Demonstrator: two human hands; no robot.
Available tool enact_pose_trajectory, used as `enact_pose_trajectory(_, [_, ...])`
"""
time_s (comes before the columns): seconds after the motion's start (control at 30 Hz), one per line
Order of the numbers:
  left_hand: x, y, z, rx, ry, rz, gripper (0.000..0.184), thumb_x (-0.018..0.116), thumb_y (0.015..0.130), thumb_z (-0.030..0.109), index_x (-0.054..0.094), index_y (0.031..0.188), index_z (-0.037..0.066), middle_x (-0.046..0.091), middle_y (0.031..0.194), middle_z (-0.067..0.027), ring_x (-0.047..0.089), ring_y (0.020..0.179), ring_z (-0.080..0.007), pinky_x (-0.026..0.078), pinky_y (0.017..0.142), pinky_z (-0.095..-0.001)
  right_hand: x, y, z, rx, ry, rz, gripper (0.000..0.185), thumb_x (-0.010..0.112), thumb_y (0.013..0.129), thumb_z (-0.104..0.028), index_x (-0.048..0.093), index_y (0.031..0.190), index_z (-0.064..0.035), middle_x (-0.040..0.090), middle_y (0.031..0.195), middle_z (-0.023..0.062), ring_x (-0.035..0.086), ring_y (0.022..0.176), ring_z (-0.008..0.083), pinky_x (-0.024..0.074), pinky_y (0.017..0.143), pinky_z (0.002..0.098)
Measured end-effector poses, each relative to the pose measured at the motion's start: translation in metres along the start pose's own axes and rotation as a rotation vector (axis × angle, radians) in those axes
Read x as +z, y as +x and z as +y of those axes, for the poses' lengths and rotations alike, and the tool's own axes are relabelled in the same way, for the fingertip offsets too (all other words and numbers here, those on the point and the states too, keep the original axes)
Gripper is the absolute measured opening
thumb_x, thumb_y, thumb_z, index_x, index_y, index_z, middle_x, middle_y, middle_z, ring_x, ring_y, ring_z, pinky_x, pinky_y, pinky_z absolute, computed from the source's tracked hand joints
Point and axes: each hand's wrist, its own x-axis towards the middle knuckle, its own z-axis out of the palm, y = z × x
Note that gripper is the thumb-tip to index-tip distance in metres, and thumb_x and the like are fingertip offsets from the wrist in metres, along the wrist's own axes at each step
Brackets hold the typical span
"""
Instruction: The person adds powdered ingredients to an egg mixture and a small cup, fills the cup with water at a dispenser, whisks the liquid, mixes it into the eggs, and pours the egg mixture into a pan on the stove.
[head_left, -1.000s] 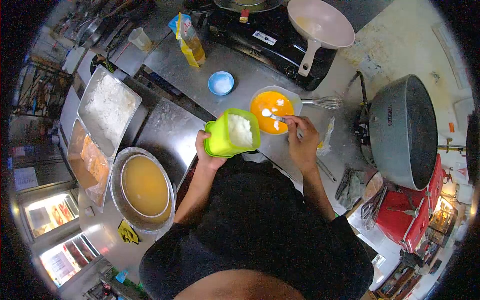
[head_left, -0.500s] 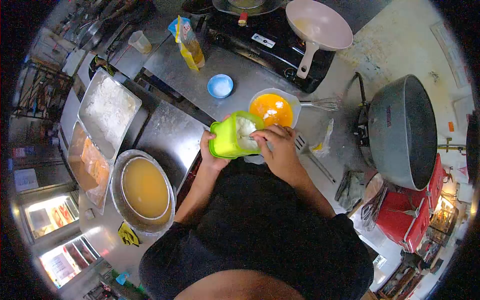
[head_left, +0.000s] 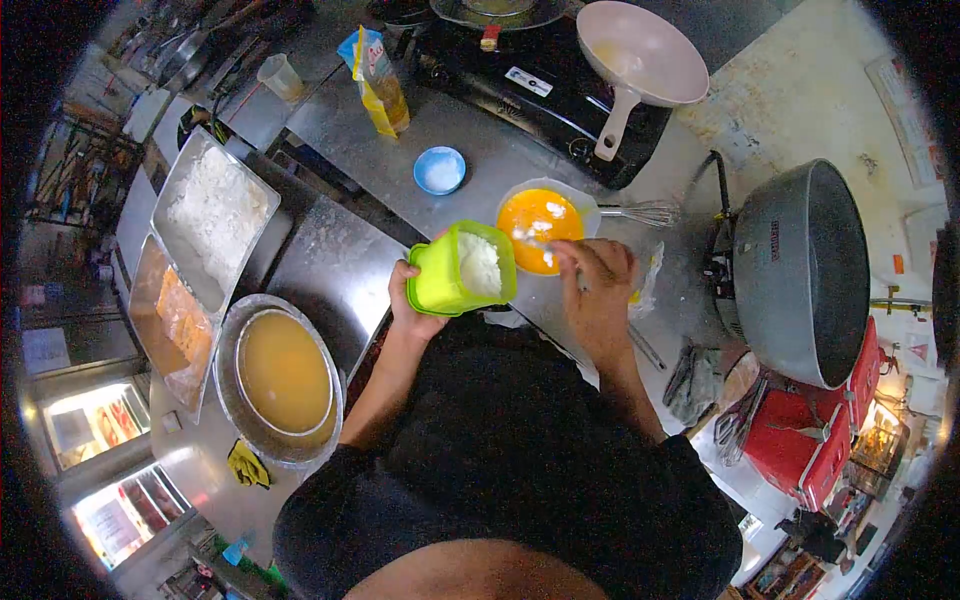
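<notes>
A green tub (head_left: 440, 278) of white powder is gripped in my left hand (head_left: 408, 300), its mouth tilted to the right. My right hand (head_left: 598, 285) pinches a small spoon (head_left: 536, 243) over a bowl (head_left: 590, 213) of orange-yellow liquid, which looks like beaten egg with white powder lumps on it. The spoon's tip is light and hard to tell from the powder. A whisk (head_left: 645, 212) lies just right of the bowl. Up and left of the bowl stands a small blue bowl (head_left: 440, 171) with white contents.
Left are a tray of flour (head_left: 217, 215), a tray with orange food (head_left: 180, 325) and a metal basin (head_left: 230, 385) of cloudy liquid. A yellow bag (head_left: 378, 90) stands at the back, near a stove (head_left: 500, 85) with a pink pan (head_left: 640, 55). A large grey pot (head_left: 790, 265) is right.
My right hand has gone from the tub into the liquid bowl's area with the spoon. Half a second ago its fingers were at the tub's mouth; the tub has shifted slightly left.
</notes>
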Motion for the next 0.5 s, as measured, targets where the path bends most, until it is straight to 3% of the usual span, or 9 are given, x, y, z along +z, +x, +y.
enact_pose_trajectory(0.17, [0.002, 0.006, -0.007, -0.014, 0.008, 0.055, 0.076, 0.049, 0.068, 0.033, 0.037, 0.139, 0.009, 0.046, 0.135, -0.0168, 0.048, 0.121, -0.0346, 0.039, 0.101, -0.0518, 0.017, -0.002, -0.018, -0.113, 0.134, -0.201, 0.011, 0.06, 0.086, -0.014, 0.068, 0.094, -0.0127, 0.062, 0.093, 0.0041, 0.056, 0.092, 0.0222, 0.0324, 0.091, 0.0425])
enact_pose_trajectory(0.27, [0.008, 0.006, -0.008, 0.016, 0.024, 0.076, 0.076, 0.05, 0.068, 0.033, 0.037, 0.138, 0.008, 0.046, 0.135, -0.0168, 0.048, 0.121, -0.0343, 0.04, 0.101, -0.0513, 0.015, -0.003, -0.022, -0.04, 0.286, -0.282, 0.012, 0.059, 0.087, -0.014, 0.068, 0.094, -0.0098, 0.064, 0.091, 0.006, 0.059, 0.09, 0.0224, 0.0368, 0.088, 0.0402])
enact_pose_trajectory(0.37, [0.004, 0.004, -0.003, -0.001, -0.019, 0.059, 0.075, 0.05, 0.067, 0.033, 0.038, 0.138, 0.009, 0.047, 0.135, -0.0164, 0.048, 0.121, -0.0343, 0.04, 0.1, -0.0516, 0.011, -0.002, -0.013, 0.15, 0.514, -0.259, 0.012, 0.058, 0.088, -0.014, 0.067, 0.093, -0.0069, 0.065, 0.087, 0.0081, 0.062, 0.084, 0.0235, 0.0421, 0.082, 0.0369])
enact_pose_trajectory(0.47, [0.006, 0.002, 0.001, 0.013, -0.02, 0.048, 0.072, 0.051, 0.068, 0.035, 0.043, 0.134, 0.008, 0.05, 0.131, -0.0166, 0.052, 0.116, -0.0351, 0.042, 0.097, -0.0523, 0.015, -0.003, 0.005, 0.293, 0.617, -0.007, 0.014, 0.057, 0.09, -0.019, 0.065, 0.093, -0.0087, 0.066, 0.087, 0.0091, 0.06, 0.083, 0.0289, 0.04, 0.08, 0.0437])
enact_pose_trajectory(0.5, [0.007, 0.002, 0.002, 0.036, 0.003, 0.083, 0.07, 0.051, 0.069, 0.037, 0.046, 0.131, 0.007, 0.053, 0.127, -0.0171, 0.054, 0.112, -0.0356, 0.044, 0.095, -0.0524, 0.017, -0.003, 0.014, 0.282, 0.496, -0.001, 0.014, 0.057, 0.09, -0.019, 0.065, 0.093, -0.0088, 0.066, 0.087, 0.0094, 0.059, 0.083, 0.0286, 0.0398, 0.08, 0.0436])
